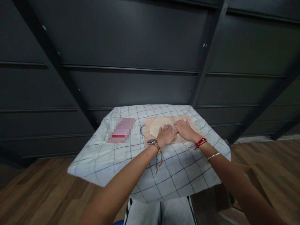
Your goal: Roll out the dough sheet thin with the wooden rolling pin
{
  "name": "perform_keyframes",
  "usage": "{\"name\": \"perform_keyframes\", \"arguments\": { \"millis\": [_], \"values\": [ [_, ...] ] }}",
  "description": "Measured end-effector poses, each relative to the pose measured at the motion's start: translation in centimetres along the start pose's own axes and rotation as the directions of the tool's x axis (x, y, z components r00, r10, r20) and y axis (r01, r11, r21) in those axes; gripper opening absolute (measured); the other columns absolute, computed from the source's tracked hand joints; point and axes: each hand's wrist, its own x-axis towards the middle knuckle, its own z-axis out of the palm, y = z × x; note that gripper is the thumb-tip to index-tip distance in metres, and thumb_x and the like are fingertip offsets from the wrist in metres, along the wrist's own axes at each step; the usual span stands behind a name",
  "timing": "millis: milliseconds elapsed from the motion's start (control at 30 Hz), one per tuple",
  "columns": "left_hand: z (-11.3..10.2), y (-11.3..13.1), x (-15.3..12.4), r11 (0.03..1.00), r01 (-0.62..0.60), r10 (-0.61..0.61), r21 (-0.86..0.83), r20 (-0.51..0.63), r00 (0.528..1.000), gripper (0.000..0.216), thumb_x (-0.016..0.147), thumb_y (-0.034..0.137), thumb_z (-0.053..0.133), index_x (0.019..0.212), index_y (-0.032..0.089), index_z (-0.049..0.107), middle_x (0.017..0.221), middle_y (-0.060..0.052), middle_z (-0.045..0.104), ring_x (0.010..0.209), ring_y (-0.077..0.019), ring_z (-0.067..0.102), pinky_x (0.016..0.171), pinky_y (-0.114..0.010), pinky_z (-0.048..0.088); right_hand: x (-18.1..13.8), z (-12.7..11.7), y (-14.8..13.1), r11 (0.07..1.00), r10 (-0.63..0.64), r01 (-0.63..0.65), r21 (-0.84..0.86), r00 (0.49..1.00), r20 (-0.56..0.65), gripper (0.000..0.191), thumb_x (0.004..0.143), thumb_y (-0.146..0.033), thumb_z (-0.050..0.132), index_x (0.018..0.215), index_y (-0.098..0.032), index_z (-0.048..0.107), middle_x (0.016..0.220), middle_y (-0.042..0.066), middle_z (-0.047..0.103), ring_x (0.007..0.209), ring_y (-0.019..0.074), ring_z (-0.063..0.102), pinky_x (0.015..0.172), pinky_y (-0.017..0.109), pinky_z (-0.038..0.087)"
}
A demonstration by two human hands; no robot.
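Checked cloth (103,159) bears, right of centre, a tan sheet (147,132) with a pale piece (156,126) already flat on its left, where left hand (167,134) and right hand (186,129) nearly meet, their grip impossible to tell and any unfinished part beneath hidden.

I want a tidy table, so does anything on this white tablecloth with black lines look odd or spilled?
No spill stands out. One oddity: the pink and white rectangular item, left of the flat peach sheet, shows only as coarse pixel blocks.
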Motion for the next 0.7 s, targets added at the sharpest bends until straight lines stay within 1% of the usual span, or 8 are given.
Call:
{"name": "perform_keyframes", "arguments": {
  "millis": [100, 167, 300, 400, 467, 567, 633, 700],
  "values": [
    [0.2, 1.7, -1.0, 0.999, -0.044, 0.044, 0.002, -0.059, 0.997, 0.048, 0.102, 0.031, 0.012, 0.131, 0.012, 0.044, 0.138, -0.016, 0.046, 0.13, -0.0269, 0.038, 0.105, -0.046, 0.033, -2.1, 0.2, 0.7, 0.999, -0.037, 0.038, 0.017, 0.998, -0.049, 0.039, 0.098, -0.031, 0.018, 0.109, -0.018, 0.054, 0.118, 0.012, 0.057, 0.113, 0.0257, 0.046, 0.103, 0.052, 0.027],
    [0.1, 2.1, -1.1, 0.998, -0.061, 0.061, 0.009, -0.054, 0.997, 0.045, 0.102, 0.029, 0.014, 0.129, 0.013, 0.046, 0.136, -0.015, 0.048, 0.127, -0.0268, 0.041, 0.102, -0.046, 0.035, -2.8, 0.0, 0.7, 0.999, -0.04, 0.041, 0.021, 0.998, -0.052, 0.039, 0.098, -0.031, 0.019, 0.11, -0.018, 0.053, 0.119, 0.013, 0.056, 0.114, 0.0262, 0.045, 0.103, 0.052, 0.027],
    [-0.7, 0.8, 0.0, 0.998, -0.059, 0.059, 0.022, 0.003, 0.998, 0.042, 0.101, 0.031, 0.018, 0.123, 0.013, 0.05, 0.133, -0.017, 0.05, 0.127, -0.0295, 0.04, 0.099, -0.051, 0.036, -1.7, -0.8, -0.4, 1.0, 0.011, -0.011, 0.006, 1.0, -0.013, 0.04, 0.099, -0.034, 0.018, 0.107, -0.019, 0.053, 0.114, 0.012, 0.058, 0.111, 0.0266, 0.047, 0.103, 0.058, 0.022],
    [-1.0, -0.6, 0.9, 1.0, -0.005, 0.005, -0.017, -0.008, 1.0, 0.044, 0.102, 0.027, 0.017, 0.125, 0.009, 0.049, 0.136, -0.018, 0.048, 0.13, -0.0271, 0.039, 0.103, -0.048, 0.033, 0.0, -1.1, -1.2, 0.998, 0.06, -0.06, -0.004, 0.998, 0.029, 0.04, 0.1, -0.036, 0.018, 0.102, -0.019, 0.054, 0.112, 0.012, 0.059, 0.109, 0.0268, 0.048, 0.103, 0.063, 0.019],
    [-1.0, -0.9, 1.0, 1.0, 0.002, -0.002, -0.009, -0.019, 1.0, 0.043, 0.101, 0.024, 0.017, 0.125, 0.007, 0.048, 0.136, -0.018, 0.048, 0.13, -0.0262, 0.038, 0.104, -0.045, 0.033, 0.4, -1.0, -1.4, 0.997, 0.071, -0.07, -0.013, 0.997, 0.042, 0.039, 0.1, -0.036, 0.019, 0.099, -0.019, 0.054, 0.11, 0.012, 0.06, 0.108, 0.0271, 0.049, 0.102, 0.063, 0.021],
    [-0.5, 0.1, 0.1, 0.998, -0.047, 0.05, 0.051, -0.044, 0.998, 0.041, 0.101, 0.025, 0.02, 0.122, 0.009, 0.05, 0.132, -0.016, 0.051, 0.127, -0.0259, 0.042, 0.102, -0.042, 0.035, -1.0, -0.5, -1.1, 0.998, 0.056, -0.056, -0.037, 0.998, 0.005, 0.04, 0.099, -0.035, 0.018, 0.097, -0.018, 0.054, 0.107, 0.013, 0.06, 0.107, 0.0274, 0.049, 0.102, 0.061, 0.023],
    [-0.2, 1.1, -0.6, 0.99, -0.118, 0.124, 0.077, -0.084, 0.989, 0.04, 0.101, 0.027, 0.022, 0.123, 0.009, 0.05, 0.13, -0.016, 0.052, 0.126, -0.0251, 0.043, 0.103, -0.04, 0.035, -2.8, -0.2, -0.7, 0.998, 0.04, -0.042, -0.052, 0.999, -0.033, 0.041, 0.099, -0.035, 0.015, 0.1, -0.019, 0.053, 0.108, 0.013, 0.059, 0.109, 0.0273, 0.048, 0.102, 0.063, 0.022],
    [-0.2, 1.9, -1.0, 0.979, -0.181, 0.191, 0.094, -0.104, 0.976, 0.039, 0.1, 0.027, 0.024, 0.123, 0.009, 0.05, 0.131, -0.017, 0.051, 0.127, -0.0253, 0.042, 0.104, -0.041, 0.034, -4.3, 0.0, -0.4, 0.998, 0.038, -0.04, -0.052, 0.998, -0.04, 0.041, 0.1, -0.035, 0.015, 0.103, -0.02, 0.053, 0.11, 0.012, 0.059, 0.108, 0.0267, 0.048, 0.102, 0.064, 0.021]
  ]
}}
